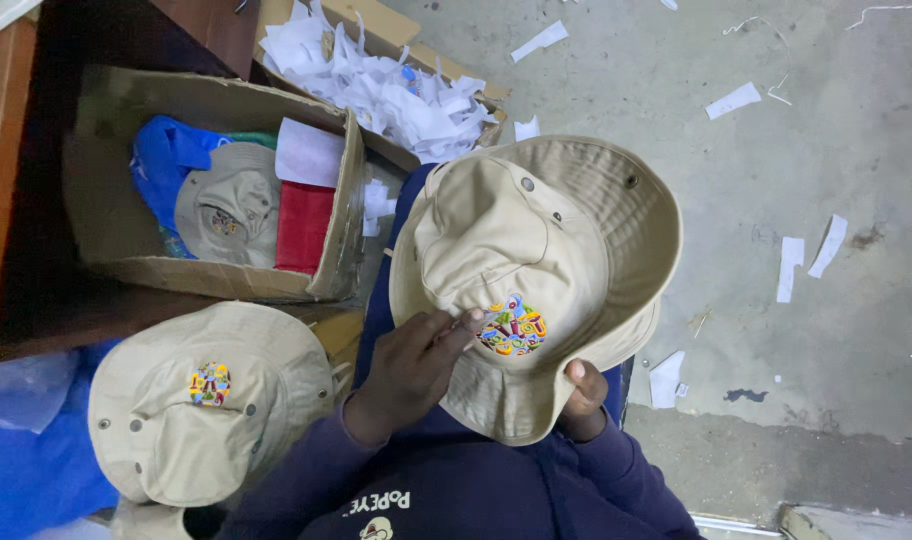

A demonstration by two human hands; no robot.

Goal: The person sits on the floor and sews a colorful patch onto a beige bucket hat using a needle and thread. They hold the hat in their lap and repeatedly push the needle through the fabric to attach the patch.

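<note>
A beige bucket hat [506,240] with a colourful embroidered patch [513,328] rests over my lap, crown up. My left hand [411,368] lies on the crown. Its fingertips pinch at the left edge of the patch; what is between them is too small to tell. My right hand [583,400] grips the hat's near brim from below, and only the thumb and part of the fingers show. A second beige hat [201,405] with the same kind of patch lies to the left of my left arm.
An open cardboard box [341,215] at the left holds another beige hat [231,205], blue cloth, red cloth and white paper. Behind it a second box holds torn white paper scraps [376,85]. More scraps [733,99] litter the grey concrete floor. Blue fabric [31,470] lies at bottom left.
</note>
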